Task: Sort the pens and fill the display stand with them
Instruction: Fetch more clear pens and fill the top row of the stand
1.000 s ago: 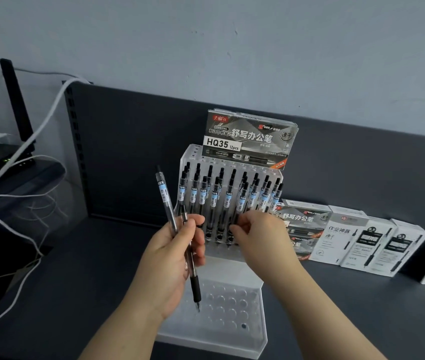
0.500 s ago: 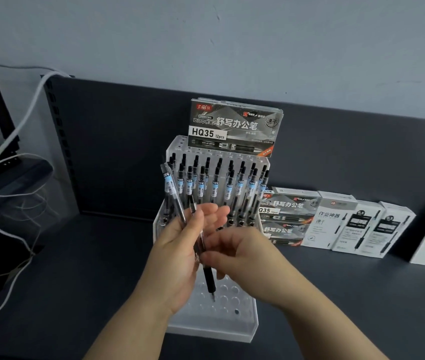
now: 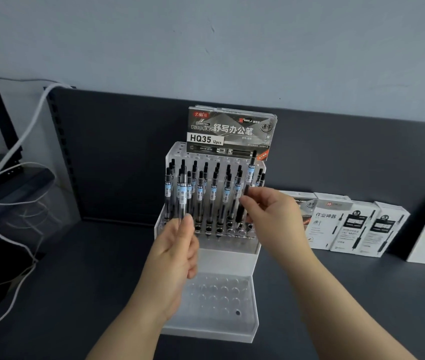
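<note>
The clear acrylic display stand [image 3: 221, 266] sits in the middle of the dark shelf [image 3: 89, 268], its tall tier at the far side and its low tier of round holes at the near side. Rows of standing pens [image 3: 214, 193] with black caps and pale blue labels fill most of the far tier. The left hand [image 3: 177, 258] grips an upright pen [image 3: 182, 194] between thumb and fingertips, in front of the left end of those rows. The right hand [image 3: 273, 216] pinches a tilted pen [image 3: 250, 175] at mid-barrel; its cap leans up to the right and its tip points down toward the right end of the far tier, though whether the tip sits in a hole cannot be told. An HQ35 pen box [image 3: 232, 131] rests on top of the stand at the far side; white pen boxes [image 3: 341, 224] stand in a row on the right against the back panel; white cables [image 3: 32, 120] trail down on the left.
</note>
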Motion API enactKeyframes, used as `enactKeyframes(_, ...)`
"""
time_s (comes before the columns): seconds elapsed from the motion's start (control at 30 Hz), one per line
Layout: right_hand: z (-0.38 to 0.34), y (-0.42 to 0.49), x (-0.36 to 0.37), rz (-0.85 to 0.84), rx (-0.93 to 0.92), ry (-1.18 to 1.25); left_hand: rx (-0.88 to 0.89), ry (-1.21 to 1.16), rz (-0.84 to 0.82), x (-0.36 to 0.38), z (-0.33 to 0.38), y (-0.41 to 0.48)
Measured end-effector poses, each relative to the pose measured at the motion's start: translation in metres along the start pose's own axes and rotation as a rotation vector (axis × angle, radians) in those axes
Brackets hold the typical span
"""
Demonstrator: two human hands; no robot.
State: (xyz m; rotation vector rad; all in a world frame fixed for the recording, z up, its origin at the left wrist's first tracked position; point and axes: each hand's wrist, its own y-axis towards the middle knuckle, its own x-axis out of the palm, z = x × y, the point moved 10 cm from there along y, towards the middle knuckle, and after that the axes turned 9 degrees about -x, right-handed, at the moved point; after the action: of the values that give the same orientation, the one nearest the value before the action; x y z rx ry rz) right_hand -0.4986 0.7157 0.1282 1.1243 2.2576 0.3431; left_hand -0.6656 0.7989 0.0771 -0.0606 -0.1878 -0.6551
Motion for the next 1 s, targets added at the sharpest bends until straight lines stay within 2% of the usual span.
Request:
enactKeyframes(0.47, 0.0, 0.001, 0.004, 0.046, -0.045, -0.018, 0.019, -0.05, 0.012, -0.004, -0.003, -0.007)
enactKeyframes(0.67, 0.01, -0.003, 0.027, -0.133, -0.055, -0.22, 0.007, -0.068, 0.029, -0.005, -0.005, -0.008)
enactKeyframes(1.0, 0.003, -0.005, 0.027, -0.153, -0.066, -0.302, -0.061, -0.123, 0.032, -0.007, -0.011, -0.006)
